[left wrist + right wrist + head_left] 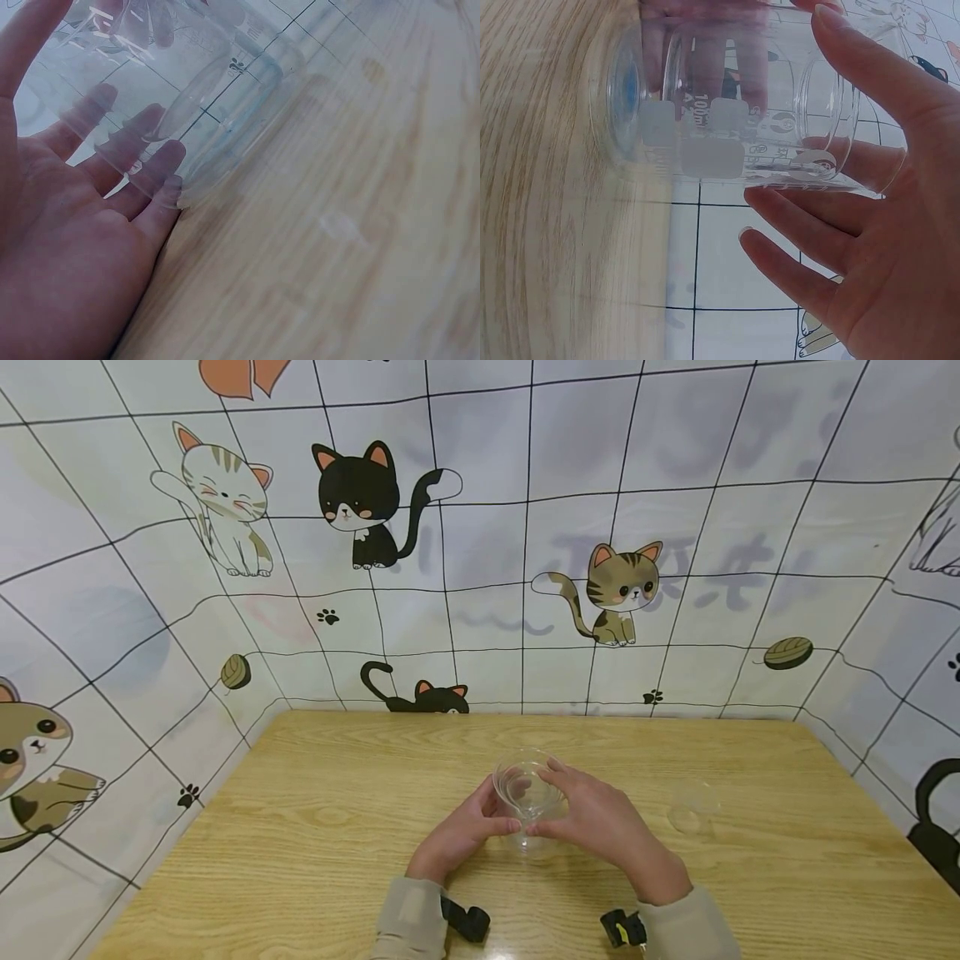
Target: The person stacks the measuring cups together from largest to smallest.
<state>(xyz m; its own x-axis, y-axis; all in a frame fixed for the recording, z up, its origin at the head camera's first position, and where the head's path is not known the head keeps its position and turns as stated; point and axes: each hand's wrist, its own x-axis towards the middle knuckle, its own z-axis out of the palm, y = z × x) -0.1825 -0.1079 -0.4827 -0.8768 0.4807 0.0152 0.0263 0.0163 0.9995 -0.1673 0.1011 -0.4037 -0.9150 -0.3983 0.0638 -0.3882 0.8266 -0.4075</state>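
A clear glass beaker (527,846) with white printed markings stands on the table between both hands. In the right wrist view its printing (712,154) includes 100 ml. A second clear glass vessel (187,97) seems to sit inside it, with its rounded bottom above the beaker's base; the transparent walls overlap, so its kind is unclear. My left hand (467,827) curls round the left side of the glass, thumb in front and fingers behind. From the right, my right hand (596,814) holds the upper part near the rim between thumb and fingers.
Another clear round glass piece (693,810) is on the wooden table (337,827) to the right, its outline faint. A white cloth (480,552) with a grid and cat drawings hangs round the table's back and sides.
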